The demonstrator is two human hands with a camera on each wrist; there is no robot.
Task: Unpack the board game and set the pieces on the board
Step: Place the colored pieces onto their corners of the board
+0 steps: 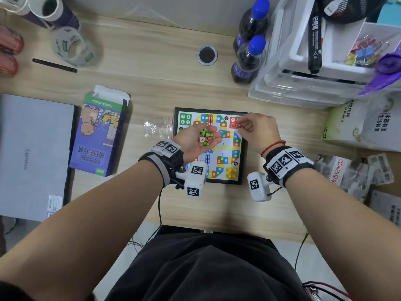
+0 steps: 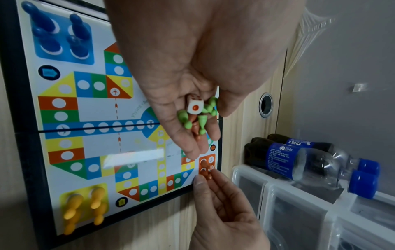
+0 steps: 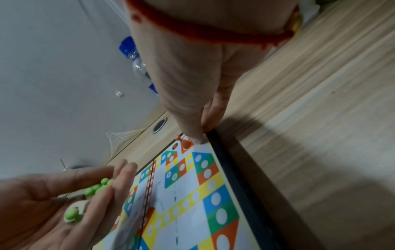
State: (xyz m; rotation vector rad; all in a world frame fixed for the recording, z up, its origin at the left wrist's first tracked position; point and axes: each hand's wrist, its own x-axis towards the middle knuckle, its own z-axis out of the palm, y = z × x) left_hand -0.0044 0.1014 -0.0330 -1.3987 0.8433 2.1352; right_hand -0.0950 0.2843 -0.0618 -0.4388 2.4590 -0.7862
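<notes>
The colourful game board [image 1: 223,151] lies open on the desk. My left hand [image 1: 214,135] hovers palm-up over it, cradling green pawns [image 2: 186,120], a few orange pawns [image 2: 195,128] and a white die [image 2: 194,104] on relaxed fingers. My right hand [image 1: 238,124] pinches an orange pawn [image 2: 208,174] at the board's orange corner, where another orange pawn [image 2: 204,165] stands. Yellow pawns [image 2: 85,208] fill the yellow corner and blue pawns [image 2: 57,35] the blue one. The green corner [image 1: 185,119] holds no pawns.
The game's purple box [image 1: 98,135] and an empty plastic bag [image 1: 156,127] lie left of the board, beyond them a closed laptop [image 1: 32,155]. Two blue-capped bottles [image 1: 249,59], stacked plastic drawers [image 1: 303,61] and a paper bag [image 1: 364,124] crowd the right.
</notes>
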